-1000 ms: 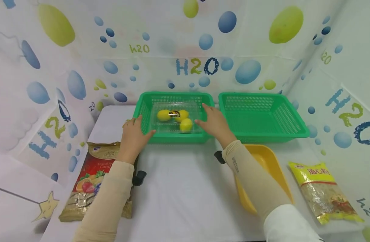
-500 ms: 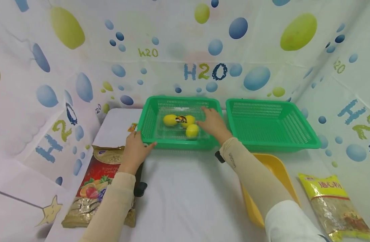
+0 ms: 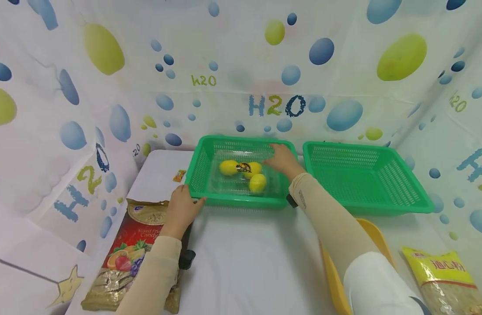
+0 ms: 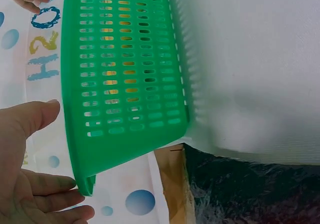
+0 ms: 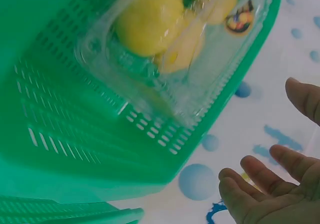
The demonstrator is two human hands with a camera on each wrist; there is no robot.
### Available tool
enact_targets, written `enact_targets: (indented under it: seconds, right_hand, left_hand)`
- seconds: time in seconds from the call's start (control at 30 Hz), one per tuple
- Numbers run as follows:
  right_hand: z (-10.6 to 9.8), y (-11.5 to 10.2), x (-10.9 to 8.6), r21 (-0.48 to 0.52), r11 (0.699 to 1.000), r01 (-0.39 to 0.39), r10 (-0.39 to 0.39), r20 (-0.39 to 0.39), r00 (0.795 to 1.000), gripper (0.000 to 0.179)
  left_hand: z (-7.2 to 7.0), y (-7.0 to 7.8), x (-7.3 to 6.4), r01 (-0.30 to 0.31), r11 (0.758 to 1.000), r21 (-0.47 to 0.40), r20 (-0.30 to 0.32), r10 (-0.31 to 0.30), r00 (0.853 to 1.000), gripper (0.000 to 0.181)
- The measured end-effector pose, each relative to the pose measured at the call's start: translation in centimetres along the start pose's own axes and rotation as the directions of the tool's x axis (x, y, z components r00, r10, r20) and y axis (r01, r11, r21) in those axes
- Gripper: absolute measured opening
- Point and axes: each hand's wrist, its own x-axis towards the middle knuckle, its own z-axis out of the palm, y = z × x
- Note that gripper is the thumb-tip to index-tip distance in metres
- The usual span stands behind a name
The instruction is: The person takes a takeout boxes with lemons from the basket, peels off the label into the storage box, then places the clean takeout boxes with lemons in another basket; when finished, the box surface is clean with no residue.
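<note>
A clear plastic clamshell box with several lemons inside lies in the left green basket. My left hand is at the basket's front left corner, fingers extended; in the left wrist view its fingertips are right at the rim, with the thumb apart. My right hand is over the basket's right side, overlapping the box's right end in the head view. The right wrist view shows its fingers spread and holding nothing, beside the basket and the box.
A second green basket stands to the right, a yellow tray in front of it partly under my right sleeve. A yellow-topped bag lies far right. A Mixed Fruit Candy bag lies left; a small wrapped candy lies behind it.
The head view has tilted up, so everything sits lower. My left hand has slid from the basket's left side to its front left corner, uncovering the small candy. My right hand stays over the right side.
</note>
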Motion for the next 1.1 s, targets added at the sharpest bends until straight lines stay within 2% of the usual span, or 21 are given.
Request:
enact_targets:
  seconds: [0.33,0.57,0.73,0.93,1.1]
  right_hand:
    - [0.2,1.2,2.6,-0.045,0.998,-0.042,0.045,0.065,0.997,0.077]
    - [1.3,1.9,4.6,-0.076,0.997,-0.013,0.02,0.092,0.996,0.077]
    - [1.9,3.2,5.7,-0.034,0.999,0.0,0.005,0.141,0.99,0.073]
    - [2.4,4.3,6.6,0.029,0.999,-0.046,0.038,0.213,0.976,0.067]
    - [2.8,4.7,7.3,0.166,0.981,-0.101,0.053,0.272,0.961,0.066]
  left_hand:
    - [0.7,-0.1,-0.1,0.029,1.0,0.006,-0.018,-0.029,0.999,0.072]
    - [0.9,-0.2,-0.2,0.05,0.999,0.018,-0.009,-0.05,0.999,0.072]
    - [1.1,0.0,-0.2,0.04,0.999,0.023,-0.01,-0.04,0.999,0.072]
    - [1.2,-0.2,-0.1,0.036,0.999,0.024,-0.02,-0.035,0.999,0.073]
    - [1.0,-0.3,0.2,0.028,0.999,0.036,-0.035,-0.026,0.999,0.074]
